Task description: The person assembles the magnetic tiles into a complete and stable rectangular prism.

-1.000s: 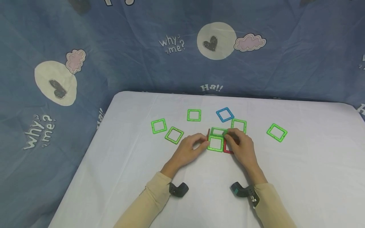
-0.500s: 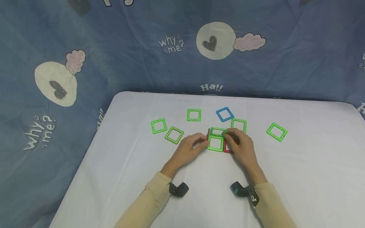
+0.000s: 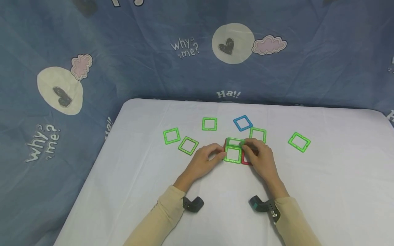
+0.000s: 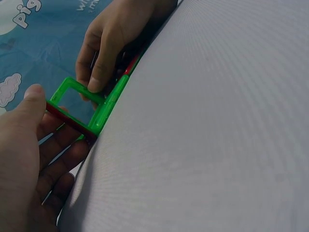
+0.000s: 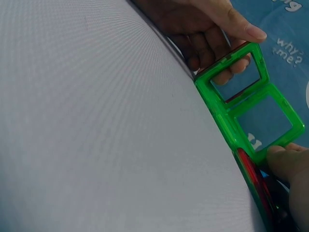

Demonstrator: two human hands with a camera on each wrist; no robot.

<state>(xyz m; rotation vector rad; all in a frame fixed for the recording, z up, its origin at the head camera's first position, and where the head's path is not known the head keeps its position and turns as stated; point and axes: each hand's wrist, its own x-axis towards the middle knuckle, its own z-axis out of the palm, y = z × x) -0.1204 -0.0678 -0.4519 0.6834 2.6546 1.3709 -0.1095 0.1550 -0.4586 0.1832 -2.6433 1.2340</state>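
A green square magnetic tile (image 3: 232,161) lies flat in the middle of the table. Along its far edge stands a second green tile (image 5: 292,108), its right side pinched by my right hand (image 3: 262,158). On the left edge, my left hand (image 3: 204,160) holds a red tile (image 4: 72,119) up on its side, thumb at the top edge and fingers against the outer face. These two raised tiles meet at the back left corner. A flat red tile (image 3: 246,163) joins the flat green one on the right, partly hidden under my right hand.
Loose green tiles lie around: two at the left (image 3: 171,136), one at the back (image 3: 209,129), one just behind my right hand (image 3: 258,130) and one at the right (image 3: 299,142). A blue tile (image 3: 243,123) touches or nearly touches the one behind my right hand.
The upright red tile has shifted slightly inward, closing the small gap to the raised green tile. Both hands otherwise stay in place, and the loose tiles have not moved.
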